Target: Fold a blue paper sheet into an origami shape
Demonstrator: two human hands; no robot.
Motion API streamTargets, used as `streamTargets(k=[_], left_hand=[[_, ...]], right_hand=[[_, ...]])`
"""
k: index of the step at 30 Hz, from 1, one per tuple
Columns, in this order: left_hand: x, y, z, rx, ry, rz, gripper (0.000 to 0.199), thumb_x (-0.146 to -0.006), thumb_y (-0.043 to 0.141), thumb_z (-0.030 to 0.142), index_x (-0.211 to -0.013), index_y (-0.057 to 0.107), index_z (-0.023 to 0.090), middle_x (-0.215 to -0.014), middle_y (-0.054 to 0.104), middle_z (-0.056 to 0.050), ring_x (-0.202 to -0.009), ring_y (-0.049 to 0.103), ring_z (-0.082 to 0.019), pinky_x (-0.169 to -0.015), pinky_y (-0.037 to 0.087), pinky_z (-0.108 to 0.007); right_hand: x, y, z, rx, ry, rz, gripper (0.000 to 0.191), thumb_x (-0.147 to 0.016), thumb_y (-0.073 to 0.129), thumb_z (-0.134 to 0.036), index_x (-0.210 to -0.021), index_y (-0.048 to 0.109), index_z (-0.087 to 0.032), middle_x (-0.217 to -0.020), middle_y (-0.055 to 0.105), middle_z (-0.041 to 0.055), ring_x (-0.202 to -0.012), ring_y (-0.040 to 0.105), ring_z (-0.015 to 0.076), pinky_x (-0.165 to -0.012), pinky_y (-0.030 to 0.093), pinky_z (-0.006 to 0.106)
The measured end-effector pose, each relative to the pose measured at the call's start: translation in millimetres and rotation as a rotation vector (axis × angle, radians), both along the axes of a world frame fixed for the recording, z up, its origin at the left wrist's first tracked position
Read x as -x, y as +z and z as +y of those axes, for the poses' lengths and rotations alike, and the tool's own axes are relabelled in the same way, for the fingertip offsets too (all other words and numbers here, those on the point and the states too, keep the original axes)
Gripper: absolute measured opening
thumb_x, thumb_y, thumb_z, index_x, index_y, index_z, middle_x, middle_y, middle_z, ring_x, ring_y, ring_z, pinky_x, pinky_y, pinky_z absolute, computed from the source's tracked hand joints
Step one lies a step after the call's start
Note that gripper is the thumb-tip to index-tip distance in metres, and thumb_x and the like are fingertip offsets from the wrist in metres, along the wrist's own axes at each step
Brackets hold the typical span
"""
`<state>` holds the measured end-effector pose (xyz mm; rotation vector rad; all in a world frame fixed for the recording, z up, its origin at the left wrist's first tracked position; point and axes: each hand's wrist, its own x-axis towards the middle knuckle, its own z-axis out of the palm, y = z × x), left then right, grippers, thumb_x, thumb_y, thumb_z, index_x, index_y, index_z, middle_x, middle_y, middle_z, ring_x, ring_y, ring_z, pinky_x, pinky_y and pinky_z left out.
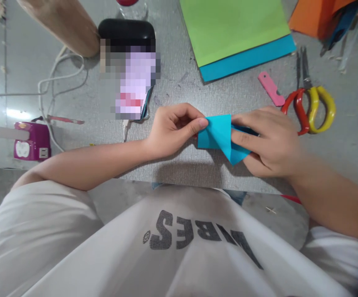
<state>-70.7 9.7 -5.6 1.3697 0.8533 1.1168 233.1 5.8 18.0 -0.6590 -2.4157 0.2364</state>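
Observation:
A small folded piece of blue paper (216, 133) is held between both hands above the front part of the grey table. My left hand (175, 128) pinches its upper left corner between thumb and forefinger. On the paper's right side, my right hand (267, 140) grips it, with some fingers tucked into or behind a fold; those fingertips are partly hidden. A pointed flap of the paper hangs down near the right fingers.
Green paper (237, 29) lies over a blue sheet (249, 60) at the back. Right of it are a pink folding blade (271, 88), scissors (308, 107) and orange paper (317, 16). Leftward are a phone (135, 82), black case (126, 33), cables (47, 78) and purple adapter (32, 141).

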Motion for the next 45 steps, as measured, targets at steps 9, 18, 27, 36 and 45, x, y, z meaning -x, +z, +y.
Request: streamTargets(k=[9,18,27,36,45], left_hand=[[0,-2.3,-3,-0.086,0.069,0.044,0.067,-0.104,0.099,0.085,-0.09,0.083,0.022,-0.08,0.078,-0.004,-0.073,0.076,-0.016,-0.063,0.058,-0.032],[-2,-3.5,-7,-0.093,-0.002,0.089,0.063,-0.105,0.099,0.083,-0.097,0.09,0.021,-0.083,0.083,-0.004,-0.07,0.077,-0.015,-0.063,0.06,-0.03],[0,-7.1,-8,-0.124,0.031,0.135,0.054,-0.106,0.102,0.077,-0.099,0.097,0.024,-0.091,0.093,-0.007,-0.081,0.086,-0.02,-0.073,0.068,-0.033],[-4,-13.5,-1,-0.216,0.019,0.084,0.043,-0.117,0.095,0.067,-0.108,0.099,0.025,-0.095,0.094,-0.004,-0.081,0.088,-0.017,-0.071,0.069,-0.03],[-3,-17.1,0,-0.258,0.051,0.171,0.048,-0.118,0.091,0.071,-0.107,0.098,0.025,-0.097,0.094,-0.006,-0.087,0.09,-0.02,-0.076,0.072,-0.033]], right_hand=[[12,10.8,-12,0.231,-0.098,0.278,0.038,-0.126,0.071,-0.069,-0.131,0.098,-0.044,-0.134,0.096,0.0051,-0.105,0.094,0.0322,-0.089,0.075,0.053],[27,0.5,-22,0.351,-0.321,0.299,0.009,-0.113,0.089,-0.038,-0.108,0.097,-0.041,-0.117,0.096,0.0038,-0.096,0.09,0.0313,-0.082,0.076,0.053],[36,4.2,-22,0.267,-0.315,0.328,0.01,-0.105,0.09,-0.028,-0.1,0.093,-0.037,-0.119,0.096,0.0016,-0.093,0.089,0.0292,-0.078,0.074,0.05],[38,2.0,-19,0.315,-0.333,0.318,0.012,-0.106,0.088,-0.026,-0.1,0.088,-0.037,-0.118,0.096,0.0018,-0.096,0.088,0.0294,-0.081,0.073,0.05],[41,-2.0,-15,0.278,-0.302,0.339,0.012,-0.099,0.091,-0.025,-0.097,0.085,-0.035,-0.115,0.096,0.0006,-0.093,0.088,0.0279,-0.079,0.072,0.048]])
